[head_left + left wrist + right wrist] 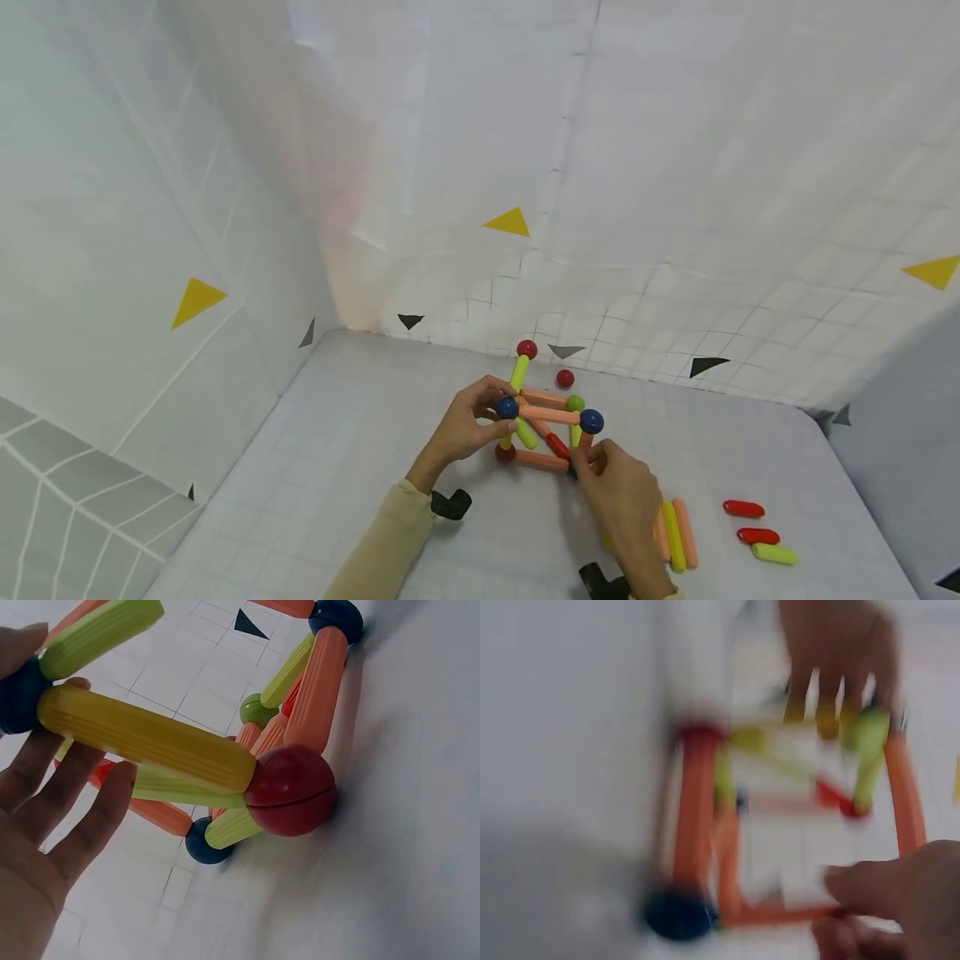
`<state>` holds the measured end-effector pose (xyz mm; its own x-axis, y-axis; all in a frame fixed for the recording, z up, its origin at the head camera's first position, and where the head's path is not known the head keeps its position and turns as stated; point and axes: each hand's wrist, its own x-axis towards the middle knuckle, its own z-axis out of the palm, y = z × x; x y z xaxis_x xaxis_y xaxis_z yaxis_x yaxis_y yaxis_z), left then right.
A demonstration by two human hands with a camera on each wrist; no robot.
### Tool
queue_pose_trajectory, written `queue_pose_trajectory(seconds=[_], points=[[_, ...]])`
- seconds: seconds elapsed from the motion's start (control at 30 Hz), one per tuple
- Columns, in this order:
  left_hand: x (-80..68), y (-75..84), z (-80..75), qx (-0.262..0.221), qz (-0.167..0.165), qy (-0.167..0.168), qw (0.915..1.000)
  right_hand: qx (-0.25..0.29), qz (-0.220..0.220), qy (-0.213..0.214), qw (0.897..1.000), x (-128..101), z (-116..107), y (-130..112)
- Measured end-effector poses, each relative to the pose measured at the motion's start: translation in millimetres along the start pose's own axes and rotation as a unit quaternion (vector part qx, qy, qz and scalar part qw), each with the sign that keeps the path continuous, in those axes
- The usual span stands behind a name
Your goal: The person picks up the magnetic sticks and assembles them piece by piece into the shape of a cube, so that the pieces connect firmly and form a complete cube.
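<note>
A rod-and-ball structure of orange, yellow-green and red rods joined by blue, red and green balls stands on the white table. My left hand pinches its upper left corner at a blue ball. In the left wrist view that hand has its thumb on the blue ball, its fingers behind a yellow-green rod that ends in a red ball. My right hand grips the lower right corner. The blurred right wrist view shows it pinching an orange bottom rod.
A loose red ball lies behind the structure. Orange and yellow-green rods lie by my right wrist. Two red rods and a yellow-green rod lie further right. White gridded walls close in the left and back.
</note>
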<state>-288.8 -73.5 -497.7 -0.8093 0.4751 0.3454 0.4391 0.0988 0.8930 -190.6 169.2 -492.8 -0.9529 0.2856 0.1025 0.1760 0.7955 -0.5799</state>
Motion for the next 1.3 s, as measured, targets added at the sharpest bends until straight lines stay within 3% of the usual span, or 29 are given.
queue_pose_trajectory(seconds=[0.1, 0.23, 0.33, 0.5, 0.77, 0.9, 1.0, 1.17, 1.3], points=[[1.3, 0.7, 2.2, -0.003, -0.009, -0.001, 1.0000, -0.093, 0.052, -0.073, 0.992, 6, -16, 16], [1.2, 2.1, 4.1, -0.006, -0.014, 0.002, 0.9999, -0.143, 0.077, -0.173, 0.971, 11, -21, 29], [1.0, 2.4, 5.0, -0.010, -0.011, 0.004, 0.9999, -0.149, 0.075, -0.201, 0.965, 11, -18, 31], [1.4, 1.5, 4.8, -0.012, -0.011, 0.010, 0.9998, -0.156, 0.061, -0.210, 0.963, 10, -9, 24], [1.5, 0.4, 5.2, -0.019, -0.008, 0.003, 0.9998, -0.093, 0.034, -0.203, 0.974, 5, -7, 12], [1.7, 0.0, 6.0, -0.019, -0.008, 0.005, 0.9998, -0.027, -0.010, -0.182, 0.983, 2, -6, 3], [2.6, -0.9, 6.2, -0.013, -0.008, 0.008, 0.9999, 0.024, -0.067, -0.136, 0.988, 0, 0, -3], [2.8, -0.9, 6.0, -0.012, -0.006, 0.005, 0.9999, 0.089, -0.154, -0.051, 0.983, -3, 18, -8], [1.6, -0.8, 6.3, -0.020, -0.007, 0.002, 0.9998, 0.120, -0.185, -0.017, 0.975, -5, 28, -10]])
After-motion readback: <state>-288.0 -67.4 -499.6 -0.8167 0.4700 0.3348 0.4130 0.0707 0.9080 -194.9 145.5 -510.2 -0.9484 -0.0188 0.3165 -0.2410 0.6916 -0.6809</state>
